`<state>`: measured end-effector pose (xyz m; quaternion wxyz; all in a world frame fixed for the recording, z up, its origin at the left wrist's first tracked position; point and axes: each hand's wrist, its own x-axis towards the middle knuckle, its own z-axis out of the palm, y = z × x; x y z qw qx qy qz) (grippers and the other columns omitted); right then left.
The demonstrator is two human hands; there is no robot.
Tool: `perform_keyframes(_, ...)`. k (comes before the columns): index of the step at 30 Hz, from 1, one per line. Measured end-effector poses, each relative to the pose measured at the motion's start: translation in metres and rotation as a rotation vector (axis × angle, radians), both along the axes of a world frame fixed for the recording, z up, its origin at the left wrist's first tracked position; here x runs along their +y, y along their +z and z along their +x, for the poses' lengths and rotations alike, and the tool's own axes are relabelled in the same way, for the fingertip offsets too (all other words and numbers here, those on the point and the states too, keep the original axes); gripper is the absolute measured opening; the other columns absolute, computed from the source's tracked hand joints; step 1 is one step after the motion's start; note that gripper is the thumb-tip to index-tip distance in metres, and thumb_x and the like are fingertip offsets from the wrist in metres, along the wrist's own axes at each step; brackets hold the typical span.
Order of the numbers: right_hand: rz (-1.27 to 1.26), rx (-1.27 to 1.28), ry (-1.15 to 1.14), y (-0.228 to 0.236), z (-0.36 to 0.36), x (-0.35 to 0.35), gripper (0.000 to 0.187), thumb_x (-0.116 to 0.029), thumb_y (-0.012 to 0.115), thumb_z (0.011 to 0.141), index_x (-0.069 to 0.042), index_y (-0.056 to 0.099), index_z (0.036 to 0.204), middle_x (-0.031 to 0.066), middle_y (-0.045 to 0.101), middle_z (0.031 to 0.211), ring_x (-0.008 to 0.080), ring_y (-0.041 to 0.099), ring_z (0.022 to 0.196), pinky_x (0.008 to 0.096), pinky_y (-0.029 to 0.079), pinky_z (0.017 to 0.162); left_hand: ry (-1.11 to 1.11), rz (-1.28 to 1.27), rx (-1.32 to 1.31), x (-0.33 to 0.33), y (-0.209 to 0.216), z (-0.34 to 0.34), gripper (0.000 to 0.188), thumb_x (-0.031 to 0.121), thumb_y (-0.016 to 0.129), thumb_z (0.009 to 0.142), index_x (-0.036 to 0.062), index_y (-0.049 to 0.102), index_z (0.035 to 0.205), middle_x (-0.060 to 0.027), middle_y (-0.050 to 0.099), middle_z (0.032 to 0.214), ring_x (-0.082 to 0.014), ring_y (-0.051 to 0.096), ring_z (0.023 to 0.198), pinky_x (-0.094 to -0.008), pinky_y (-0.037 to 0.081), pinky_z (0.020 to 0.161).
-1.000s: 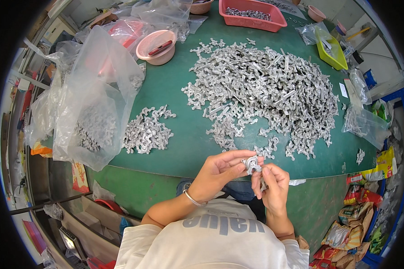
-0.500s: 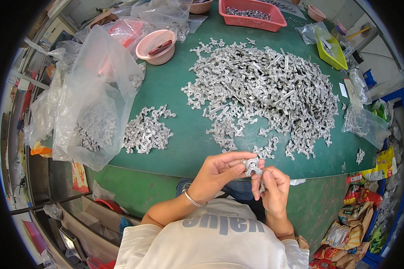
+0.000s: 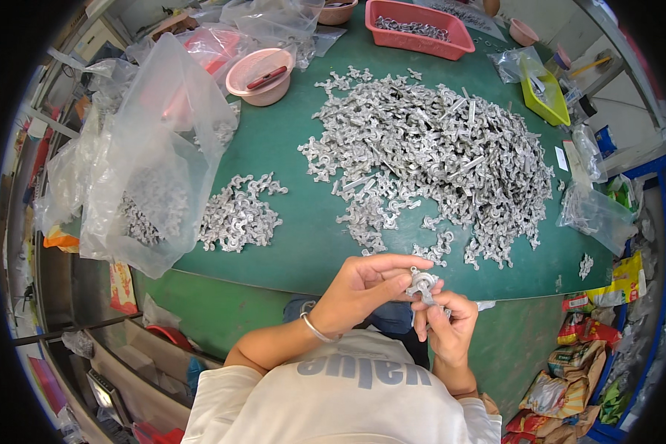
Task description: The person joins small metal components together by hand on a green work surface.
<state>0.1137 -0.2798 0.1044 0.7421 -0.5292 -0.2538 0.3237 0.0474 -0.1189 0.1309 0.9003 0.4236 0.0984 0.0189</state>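
A small metal part has turned and tilted in the fingers since half a second ago, and the right hand has come in to meet its lower end. The view has shifted slightly, too; the heaps keep their places.

The left hand pinches the part between thumb and fingers, and the right hand's thumb and fingers are closed on the lower end. Grey metal shows between the right fingers; whether it is a second piece cannot be told. Both hands are together above the front edge of the green bench, near its middle.

Two main heaps of similar parts, too many to count, lie on the bench: one big heap reaching toward the right edge, and one small heap near the front left corner. One little cluster sits by the front right corner.

One large clear bag stands along the left edge, parts visible inside. One red tray is toward the far edge, one yellow tray by the right edge. One pink bowl, toward the far left corner, carries one red tool.
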Motion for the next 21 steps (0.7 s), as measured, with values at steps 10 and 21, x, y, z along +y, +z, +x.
perform_keyframes(10, 0.070, 0.028, -0.063, 0.0023, -0.0040, -0.0017, 0.013, -0.001, 0.053, 0.080, 0.004, 0.058, 0.091, 0.0196, 0.062, 0.079, 0.0118, 0.052, 0.047, 0.0223, 0.041, 0.040, -0.010, 0.041, 0.000, 0.0007, 0.0046, 0.0014, 0.026, 0.005, 0.048, 0.085, -0.0050, 0.053, 0.108, -0.0091, 0.059, 0.092, -0.0142, 0.058, 0.085, -0.0293, 0.051, 0.077)
perform_keyframes(21, 0.098, 0.027, -0.054, 0.0016, -0.0079, -0.0044, 0.014, 0.003, 0.053, 0.078, 0.003, 0.057, 0.092, 0.0223, 0.061, 0.079, 0.0123, 0.052, 0.047, 0.0228, 0.042, 0.043, -0.032, 0.049, -0.027, 0.0012, 0.0051, 0.0019, 0.026, 0.004, 0.048, 0.084, -0.0039, 0.053, 0.109, -0.0131, 0.062, 0.089, -0.0127, 0.059, 0.080, -0.0269, 0.050, 0.075)
